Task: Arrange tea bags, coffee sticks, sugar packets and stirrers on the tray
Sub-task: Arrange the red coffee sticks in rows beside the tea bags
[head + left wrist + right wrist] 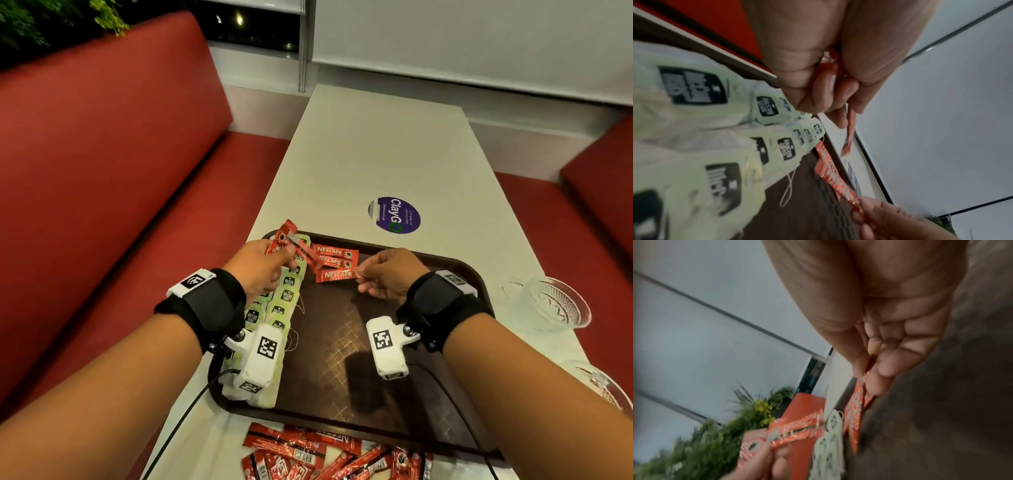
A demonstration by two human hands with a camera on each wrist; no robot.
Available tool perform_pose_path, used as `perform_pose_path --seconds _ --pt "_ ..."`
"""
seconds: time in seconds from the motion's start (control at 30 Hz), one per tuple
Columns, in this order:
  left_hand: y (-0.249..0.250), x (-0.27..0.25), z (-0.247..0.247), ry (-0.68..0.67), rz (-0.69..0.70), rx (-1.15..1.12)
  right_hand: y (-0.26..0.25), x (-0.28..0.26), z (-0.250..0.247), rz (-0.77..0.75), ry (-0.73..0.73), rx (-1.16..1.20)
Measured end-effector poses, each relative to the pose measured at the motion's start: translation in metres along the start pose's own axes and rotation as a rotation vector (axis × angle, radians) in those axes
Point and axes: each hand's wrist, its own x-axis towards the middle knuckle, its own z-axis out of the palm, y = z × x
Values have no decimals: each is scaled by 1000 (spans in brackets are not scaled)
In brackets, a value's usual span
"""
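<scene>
Coffee stick (337, 274) being laid on the brown tray (455, 270): the right hand (394, 274) pinches its right end between thumb and fingertips, setting it as the nearest of a short row. Two more Nescafé sticks (334, 257) lie flat just beyond it, so three sticks count as placed or nearly so. The left hand (263, 265), just to the left of the row, is clamped on a small bundle of further sticks (291, 240); their number cannot be told, since they overlap in the grip.

Directly beneath and behind the left hand run the pale green tea bags (287, 298), arranged in two overlapping columns along the tray's left side; roughly a dozen labels show, the rest being covered by the wrist camera, so no exact count is possible. Their strings trail toward the middle of the tray.

Judged progress: tea bags appear finished, coffee sticks are just begun. A loose heap of sticks (329, 455), well over ten, lies on the bench (376, 144) nearer the person than both hands. No sugar packets or stirrers can be made out. Two cut-glass dishes (551, 303) stand on the bench to the right of the right hand; a round purple sticker (394, 215) lies beyond the tray.
</scene>
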Motion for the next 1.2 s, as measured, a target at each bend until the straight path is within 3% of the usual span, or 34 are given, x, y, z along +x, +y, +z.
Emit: perform_pose_path --seconds 0.17,0.27,0.37,0.47,0.8,0.93,1.2 --pt "-1 -1 -2 29 2 -33 6 13 8 -136 195 -675" --pt "-2 -1 -1 34 2 -46 5 12 7 -244 236 -824" --pt "-2 0 -3 57 3 -59 3 11 11 -285 138 -946" --pt "-2 -1 -4 77 -2 -65 0 12 16 -272 80 -972" --pt "-3 -6 -8 78 10 -55 -13 18 28 -285 97 -1009" --pt "-2 -7 -12 80 25 -21 -12 13 36 -373 138 -948" --pt "-2 -9 -7 86 29 -2 -22 3 67 -325 -53 -947"
